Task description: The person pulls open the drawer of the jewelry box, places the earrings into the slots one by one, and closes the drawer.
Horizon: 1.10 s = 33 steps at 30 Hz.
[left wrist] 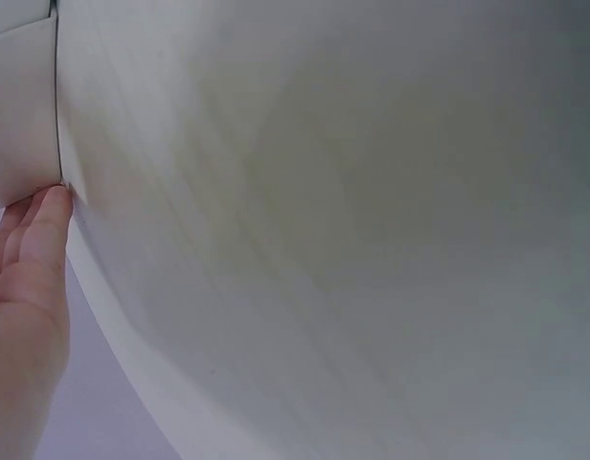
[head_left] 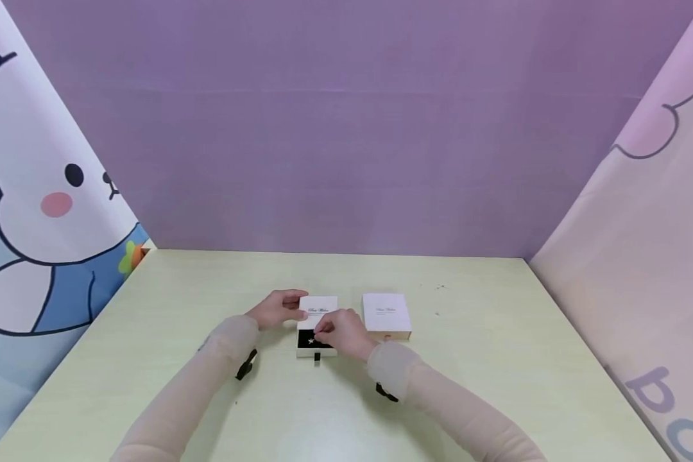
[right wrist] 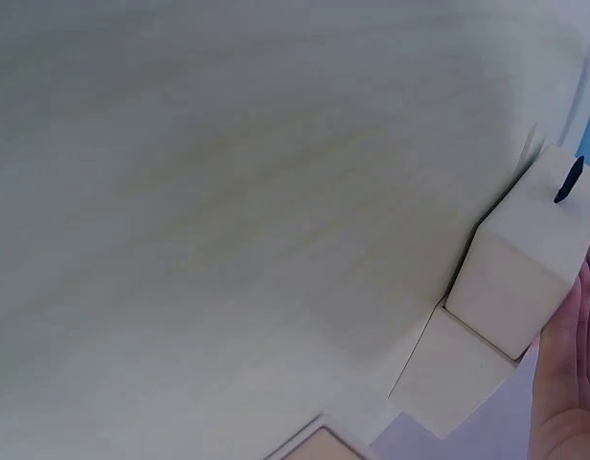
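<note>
A white slide-out box (head_left: 319, 303) with dark script lies on the table, its drawer (head_left: 303, 352) pulled out toward me. The drawer has a black lining, a small star-shaped piece (head_left: 310, 341) on it and a black pull tab (right wrist: 570, 179). My left hand (head_left: 277, 308) grips the sleeve's far left corner; its fingertips show at the sleeve edge in the left wrist view. Over the drawer's right part, my right hand (head_left: 348, 332) has thumb and index finger drawn together. Its fingertips are hidden behind the drawer in the right wrist view; I cannot tell what they hold.
A second white box (head_left: 385, 312) with similar script stands to the right, close beyond my right hand. The pale wood-look table (head_left: 468, 359) ends at a purple backdrop (head_left: 346, 160). Printed cartoon curtains (head_left: 46, 179) flank the left and right sides.
</note>
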Each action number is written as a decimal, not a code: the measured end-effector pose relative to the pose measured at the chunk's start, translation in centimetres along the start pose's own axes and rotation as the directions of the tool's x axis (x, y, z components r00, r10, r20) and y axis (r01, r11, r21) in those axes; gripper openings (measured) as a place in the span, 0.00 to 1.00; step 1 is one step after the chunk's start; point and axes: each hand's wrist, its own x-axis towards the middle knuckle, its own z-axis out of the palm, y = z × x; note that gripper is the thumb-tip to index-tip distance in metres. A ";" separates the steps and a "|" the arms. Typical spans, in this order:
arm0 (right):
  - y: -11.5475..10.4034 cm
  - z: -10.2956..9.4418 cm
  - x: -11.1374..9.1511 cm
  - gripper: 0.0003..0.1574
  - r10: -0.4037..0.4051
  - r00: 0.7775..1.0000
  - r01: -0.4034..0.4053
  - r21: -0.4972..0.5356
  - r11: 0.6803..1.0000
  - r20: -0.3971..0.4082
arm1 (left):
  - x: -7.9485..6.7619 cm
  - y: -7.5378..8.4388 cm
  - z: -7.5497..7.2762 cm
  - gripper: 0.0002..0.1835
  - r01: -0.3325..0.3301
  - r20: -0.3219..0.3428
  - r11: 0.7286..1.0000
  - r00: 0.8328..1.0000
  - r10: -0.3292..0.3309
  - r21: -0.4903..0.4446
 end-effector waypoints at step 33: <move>5.1 -11.9 -5.6 0.10 -0.100 0.975 0.054 -0.225 0.973 -0.196 | -0.1 -1.0 -0.4 0.33 0.035 -0.018 0.998 0.999 -0.036 -0.053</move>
